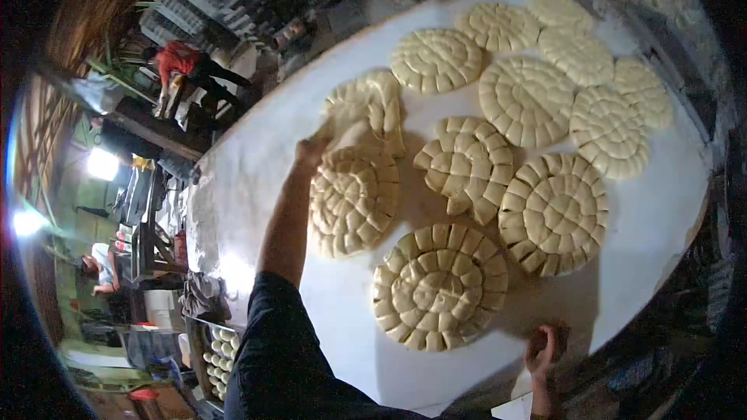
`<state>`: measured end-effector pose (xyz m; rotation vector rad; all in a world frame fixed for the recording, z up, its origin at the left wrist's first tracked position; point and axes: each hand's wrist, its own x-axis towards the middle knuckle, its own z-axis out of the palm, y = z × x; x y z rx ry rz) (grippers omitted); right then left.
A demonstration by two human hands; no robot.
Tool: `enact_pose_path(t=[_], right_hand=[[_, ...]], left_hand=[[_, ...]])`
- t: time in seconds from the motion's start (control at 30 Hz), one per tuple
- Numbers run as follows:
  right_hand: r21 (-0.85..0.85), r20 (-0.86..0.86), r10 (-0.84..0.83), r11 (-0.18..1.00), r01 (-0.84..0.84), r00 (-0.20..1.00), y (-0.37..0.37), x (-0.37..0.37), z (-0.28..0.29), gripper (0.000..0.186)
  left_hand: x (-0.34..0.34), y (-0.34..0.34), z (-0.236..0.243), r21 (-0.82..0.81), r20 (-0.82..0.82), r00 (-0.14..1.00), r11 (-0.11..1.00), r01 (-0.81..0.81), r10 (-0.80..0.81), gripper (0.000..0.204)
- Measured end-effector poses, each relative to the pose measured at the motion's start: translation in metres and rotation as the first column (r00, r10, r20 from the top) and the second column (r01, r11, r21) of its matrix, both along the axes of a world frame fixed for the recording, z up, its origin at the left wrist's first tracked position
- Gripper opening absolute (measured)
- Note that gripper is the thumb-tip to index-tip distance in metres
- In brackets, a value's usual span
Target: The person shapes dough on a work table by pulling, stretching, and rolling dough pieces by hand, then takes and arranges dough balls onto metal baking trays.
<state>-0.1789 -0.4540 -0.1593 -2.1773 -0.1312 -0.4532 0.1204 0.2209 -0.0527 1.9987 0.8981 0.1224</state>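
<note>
Loose-folded dough round [383,105], one: lying toward the left of a smooth white tabletop [264,159], beside the left hand; the step in hand is apparently an adjusting of its soft folds. Nearest, right hand [542,350]: hovering by the table edge, fingers loosely curled and half open, holding nothing visible. Tray of dough balls [222,362]: sitting off the table's left edge, its contents pale and rounded. Front dough round [440,288]: plump, faintly glossy, showing concentric rings of cut blocks. Right dough round [554,214]: similarly ringed, showing dark slits between its outer blocks. Left dough round [354,202]: closely segmented, lying just below the loose-folded one. Central dough piece [467,163]: irregular, blocky, trailing a short tail toward the near side. Left hand [313,149]: reaching to the loose-folded round's near-left edge, seemingly touching; blur is hiding the fingers, so whether they are gripping cannot be told. That round is showing small blocks at upper left, smooth drooping folds at right; the next move is probably calling for light, even support against stretching. Farthest, far dough rounds [525,101]: paler, flatter-looking, some touching edge to edge.
</note>
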Motion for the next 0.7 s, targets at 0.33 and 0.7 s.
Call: enact_pose_path(t=[0.33, 0.7], right_hand=[[0.197, -0.053, 0.052, 0.980, -0.040, 0.997, 0.020, 0.019, 0.026, 0.019], [0.942, -0.045, 0.923, 0.167, -0.292, 0.383, 0.319, -0.246, 0.178, 0.047]], left_hand=[[-0.299, -0.057, 0.062, 0.119, 0.759, 0.648, 0.992, -0.043, -0.063, 0.041], [-0.631, -0.259, 0.129, -0.297, 0.630, 0.770, 0.948, 0.118, 0.102, 0.016]])
